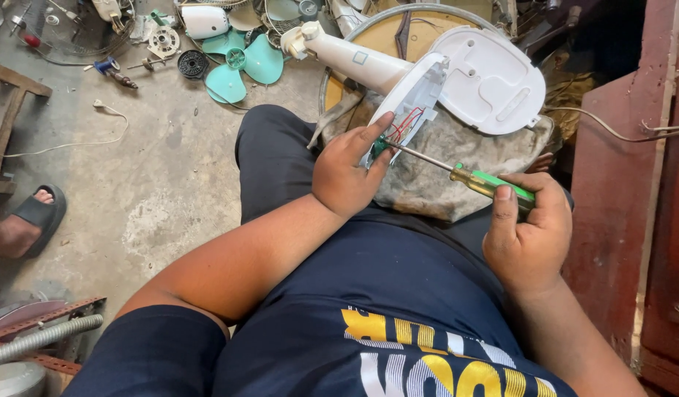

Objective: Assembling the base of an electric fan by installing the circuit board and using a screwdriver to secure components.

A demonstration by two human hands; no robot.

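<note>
We hold white fan base (428, 81) on lap, 12 o'clock from torso. Left hand (348, 173) pinches small green part (381, 145) at open underside, fingers partly curled. Right hand (529, 234) closed round screwdriver (457, 170), handle at 3 o'clock. Tip likely on screw; view unclear. Keep shaft square, press firmly, clear red wires (406, 123).

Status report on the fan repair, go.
Right hand grips green-handled screwdriver, tip in the open white fan base. Left hand steadies a small green part by the red wires. Nothing blocking.
</note>
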